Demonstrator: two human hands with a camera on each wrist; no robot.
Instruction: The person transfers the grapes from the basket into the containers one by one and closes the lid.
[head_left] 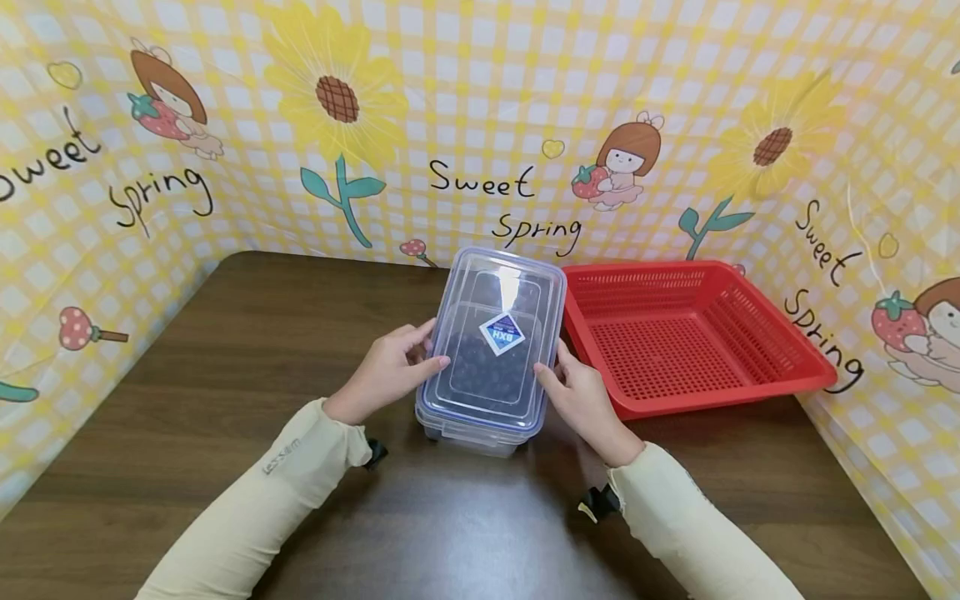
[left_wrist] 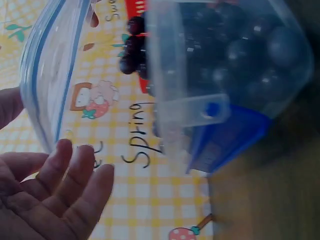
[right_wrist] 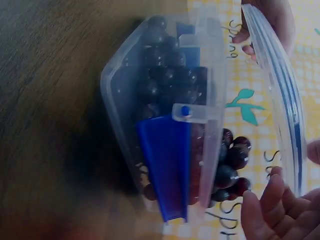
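I am seeing the box (head_left: 491, 350) of dark berries (right_wrist: 165, 75) sitting mid-table (head_left: 225, 350), just left of the red basket (head_left: 690, 333). My left hand (head_left: 386, 371) and right hand (head_left: 577, 400) are pinching the clear lid (head_left: 498, 333) by its side edges, lifted clear above the box, each grip closed on it.

The place looks like a small staged recording booth rather than a lived-in room. A dark brown wooden desk (head_left: 225, 400) is walled from nine through three o'clock by a yellow checked printed cloth backdrop (head_left: 480, 100) with sunflowers, cartoon girls and "Sweet Spring" lettering.
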